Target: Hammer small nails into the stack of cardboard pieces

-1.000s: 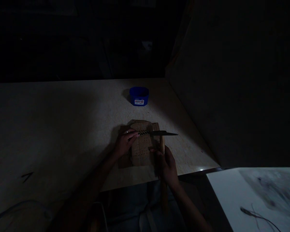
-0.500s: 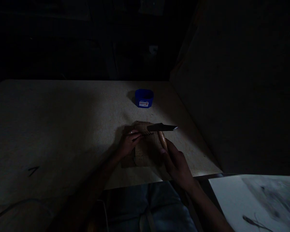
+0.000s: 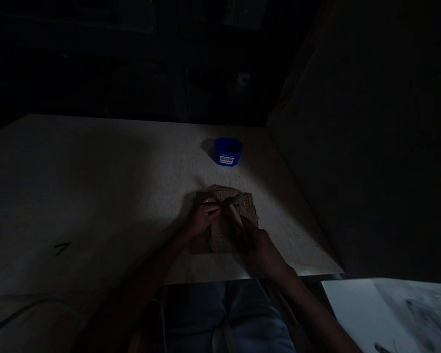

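Note:
My right hand (image 3: 259,245) is wrapped around the wooden handle of a hammer (image 3: 236,214). The hammer's dark metal head is down at the cardboard (image 3: 220,238), close to my left fingertips; whether it touches anything is hard to tell in the dim light. My left hand (image 3: 202,215), with a ring on one finger, rests on the left part of the cardboard. Its fingers are pinched together on a thin dark toothed piece, mostly hidden now by the hammer and the shadow. The layered cardboard lies flat on the table under both hands.
A blue container (image 3: 228,152) with a white label stands on the table (image 3: 132,176) beyond the cardboard. To the left lies a small dark V-shaped piece (image 3: 62,247). A tall panel (image 3: 371,147) borders the table's right side. A cable (image 3: 25,310) runs at lower left.
The hammer has swung down from above the cardboard to my left fingertips, and my right hand has lowered with it. My left hand keeps its pinch. The view has shifted slightly.

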The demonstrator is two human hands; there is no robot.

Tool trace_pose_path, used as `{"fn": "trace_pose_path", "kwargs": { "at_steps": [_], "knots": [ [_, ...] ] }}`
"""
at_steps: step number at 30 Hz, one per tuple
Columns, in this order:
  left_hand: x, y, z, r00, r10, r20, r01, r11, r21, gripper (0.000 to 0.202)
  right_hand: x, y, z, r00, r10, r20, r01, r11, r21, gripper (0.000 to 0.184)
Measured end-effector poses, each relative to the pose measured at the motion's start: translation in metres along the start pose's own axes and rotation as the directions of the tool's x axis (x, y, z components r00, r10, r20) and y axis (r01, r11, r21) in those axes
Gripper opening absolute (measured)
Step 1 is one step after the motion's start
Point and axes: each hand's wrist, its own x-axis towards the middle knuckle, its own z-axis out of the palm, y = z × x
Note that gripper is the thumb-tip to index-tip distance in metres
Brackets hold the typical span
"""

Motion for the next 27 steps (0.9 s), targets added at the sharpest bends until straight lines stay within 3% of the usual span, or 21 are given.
{"fn": "trace_pose_path", "kwargs": {
  "at_steps": [3,8,14,17,21,27],
  "knots": [
    [0.000,0.001,-0.001,1.000,-0.028,0.008,0.028,1.000,-0.008,0.019,0.002,0.001,0.000,1.000,0.001,0.018,-0.002,1.000,0.007,0.044],
    [-0.001,0.000,0.001,0.998,-0.054,-0.015,0.054,0.998,-0.043,0.016,0.001,0.003,-0.003,0.998,0.028,-0.058,-0.026,0.999,0.040,0.046],
    [-0.001,-0.001,0.001,0.999,-0.055,-0.002,0.055,0.998,-0.011,0.018,0.009,0.002,-0.005,0.998,-0.010,0.055,0.006,0.998,0.063,0.045],
    [0.001,0.000,0.001,0.999,-0.040,-0.025,0.039,0.999,-0.035,0.016,0.004,0.001,-0.007,1.000,0.016,-0.019,-0.012,0.986,0.165,0.047],
    [0.002,0.002,0.002,0.997,-0.034,-0.067,0.030,0.998,-0.060,0.013,-0.006,0.003,-0.007,0.981,0.140,-0.137,-0.093,0.949,0.302,0.049],
    [0.001,0.004,0.001,0.996,-0.051,-0.078,0.044,0.995,-0.086,0.012,-0.006,0.012,0.008,0.953,0.227,-0.202,-0.084,0.837,0.541,0.049]
  ]
}}
